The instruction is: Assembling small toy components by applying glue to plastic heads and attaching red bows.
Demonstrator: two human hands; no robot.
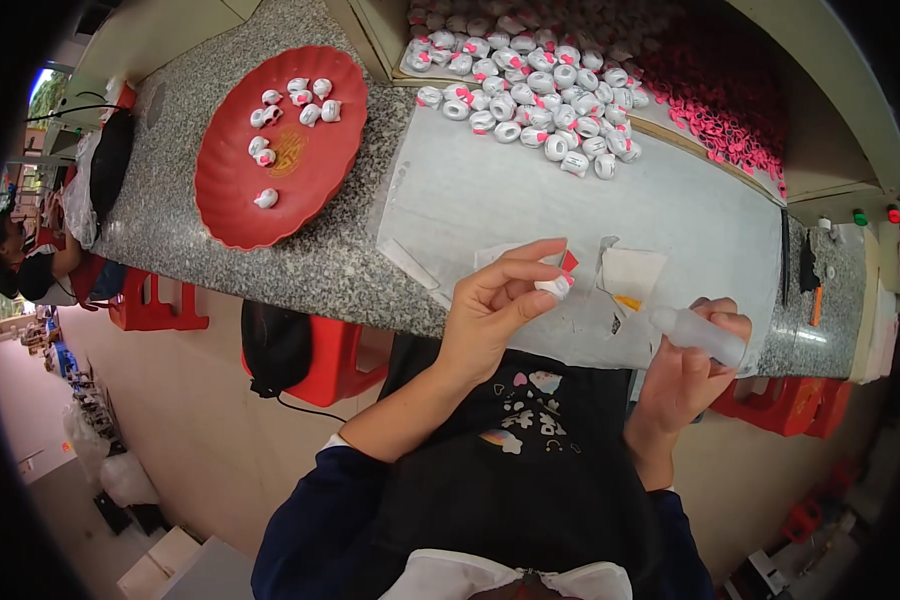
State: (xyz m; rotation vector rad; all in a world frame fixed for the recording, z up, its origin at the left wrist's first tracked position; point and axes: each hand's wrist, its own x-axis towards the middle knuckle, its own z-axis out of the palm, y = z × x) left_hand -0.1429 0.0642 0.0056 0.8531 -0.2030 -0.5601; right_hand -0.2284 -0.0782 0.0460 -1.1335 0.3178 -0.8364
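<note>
Between the thumb and fingers of my left hand (500,305) is a small white plastic figure head (554,287) with a bit of pink on it. My right hand (692,365) is wrapped round a translucent squeeze bottle (702,335), tilted with its narrow end toward the left hand. The two hands are apart, above the near edge of a white sheet (470,190). Beyond them lies a heap of similar white pieces (540,95), many with pink parts. At the back right, small pink parts (715,120) are piled.
A red scalloped plate (225,170) with several white pieces stands on the speckled counter (380,290) at left. A pale paper piece (632,272) lies between my hands. Red stools (335,360) stand below the counter. Another person (45,260) is at far left.
</note>
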